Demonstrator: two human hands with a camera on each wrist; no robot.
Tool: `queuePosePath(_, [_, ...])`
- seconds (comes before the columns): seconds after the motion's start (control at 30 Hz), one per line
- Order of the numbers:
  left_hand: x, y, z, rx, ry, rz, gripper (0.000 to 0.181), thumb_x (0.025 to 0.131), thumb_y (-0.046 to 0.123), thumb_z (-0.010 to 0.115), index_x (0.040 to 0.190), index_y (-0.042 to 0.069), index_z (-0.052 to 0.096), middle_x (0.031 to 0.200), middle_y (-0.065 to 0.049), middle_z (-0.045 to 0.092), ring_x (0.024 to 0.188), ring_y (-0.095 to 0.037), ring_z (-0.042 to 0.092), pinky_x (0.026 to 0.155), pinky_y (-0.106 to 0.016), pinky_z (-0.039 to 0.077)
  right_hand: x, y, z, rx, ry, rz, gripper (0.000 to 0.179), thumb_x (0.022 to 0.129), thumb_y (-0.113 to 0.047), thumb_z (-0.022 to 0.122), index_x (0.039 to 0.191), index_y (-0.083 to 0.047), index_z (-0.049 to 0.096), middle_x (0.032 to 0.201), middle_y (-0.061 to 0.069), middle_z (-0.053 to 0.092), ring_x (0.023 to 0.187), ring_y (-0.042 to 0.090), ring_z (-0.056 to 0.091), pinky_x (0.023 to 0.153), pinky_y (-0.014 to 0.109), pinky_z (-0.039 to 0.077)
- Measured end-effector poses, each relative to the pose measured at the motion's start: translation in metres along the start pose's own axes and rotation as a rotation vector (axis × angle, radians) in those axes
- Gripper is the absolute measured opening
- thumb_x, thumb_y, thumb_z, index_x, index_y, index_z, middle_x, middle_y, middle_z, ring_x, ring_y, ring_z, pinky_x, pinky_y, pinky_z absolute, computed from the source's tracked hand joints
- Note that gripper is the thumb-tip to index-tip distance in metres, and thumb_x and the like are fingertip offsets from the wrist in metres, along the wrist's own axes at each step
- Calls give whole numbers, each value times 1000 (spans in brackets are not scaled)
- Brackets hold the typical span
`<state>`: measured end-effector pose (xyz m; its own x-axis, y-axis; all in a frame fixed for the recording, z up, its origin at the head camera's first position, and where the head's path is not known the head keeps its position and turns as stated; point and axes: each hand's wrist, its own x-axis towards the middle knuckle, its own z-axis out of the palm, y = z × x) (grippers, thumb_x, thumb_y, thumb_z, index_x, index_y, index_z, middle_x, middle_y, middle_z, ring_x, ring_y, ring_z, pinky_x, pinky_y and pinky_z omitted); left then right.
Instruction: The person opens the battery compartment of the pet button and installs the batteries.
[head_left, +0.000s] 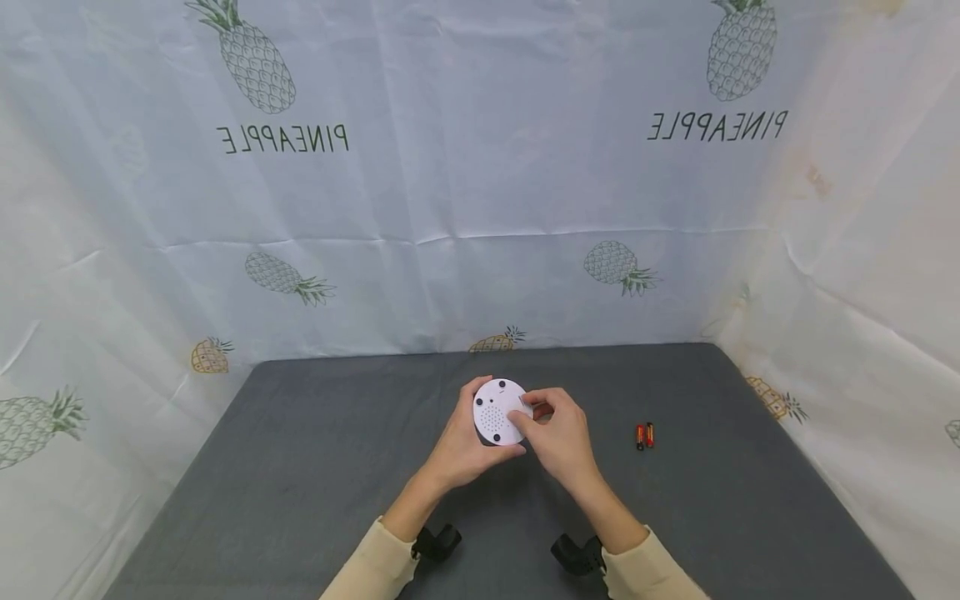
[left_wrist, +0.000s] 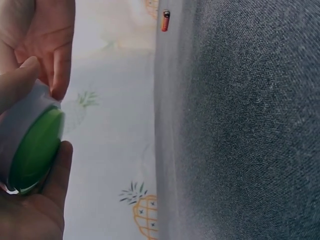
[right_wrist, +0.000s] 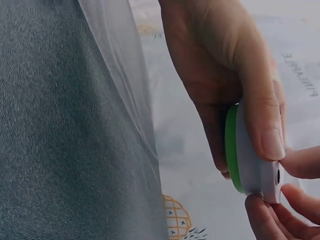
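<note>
A round white device [head_left: 491, 421] with small black feet and a patch of tiny holes is held up over the table, its perforated face towards the head camera. Its other side is a green dome [left_wrist: 37, 150], seen in the left wrist view. My left hand [head_left: 463, 443] grips the device round its rim from the left, thumb below and fingers above. From the right, my right hand [head_left: 562, 435] pinches at the edge, with its thumb on the white face and index finger near a small slot. In the right wrist view, fingertips [right_wrist: 262, 215] meet the rim.
Two small red-and-black batteries, a left one [head_left: 640, 437] and a right one [head_left: 650, 435], lie side by side on the grey table [head_left: 337, 467], right of my hands. A white pineapple-print curtain [head_left: 480, 167] hangs behind the table and along its sides.
</note>
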<state>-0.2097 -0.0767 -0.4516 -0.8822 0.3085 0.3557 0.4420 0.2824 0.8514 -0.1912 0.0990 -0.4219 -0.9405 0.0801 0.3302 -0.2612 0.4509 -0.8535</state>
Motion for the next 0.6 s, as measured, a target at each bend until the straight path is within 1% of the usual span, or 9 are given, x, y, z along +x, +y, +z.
queuePosePath(0.13, [0,-1,1,-15,-9,4,108,71,13,94,155,8,26,138,-9,51,115,-26,54,90,-41,47,1,0,1,2,-4,48,25,85,-11,83,105,-2,72,102,8,63,87,21,61,76,33,52])
queuePosePath(0.23, [0,-1,1,-8,-22,-3,107,73,16,94,155,8,25,137,-7,50,115,-23,54,91,-40,46,2,0,2,13,-9,86,26,85,-11,83,105,-2,70,100,8,62,86,20,59,74,32,51])
queuePosePath(0.33, [0,-1,0,9,-18,-6,105,74,21,93,154,11,26,136,-6,51,114,-20,54,92,-40,46,3,1,3,25,-11,105,26,85,-12,83,104,-2,69,99,8,61,85,20,57,73,31,50])
queuePosePath(0.43, [0,-1,-1,19,-10,-2,104,75,25,93,153,15,27,135,-6,51,114,-20,54,92,-41,46,2,1,3,26,-5,92,27,85,-12,83,105,-1,68,99,9,59,85,19,57,74,30,50])
queuePosePath(0.6, [0,0,-2,26,-12,-6,104,76,28,92,154,16,25,135,-7,51,114,-21,54,92,-43,45,0,3,4,5,22,23,27,86,-11,83,105,-2,67,100,8,57,86,20,54,78,32,50])
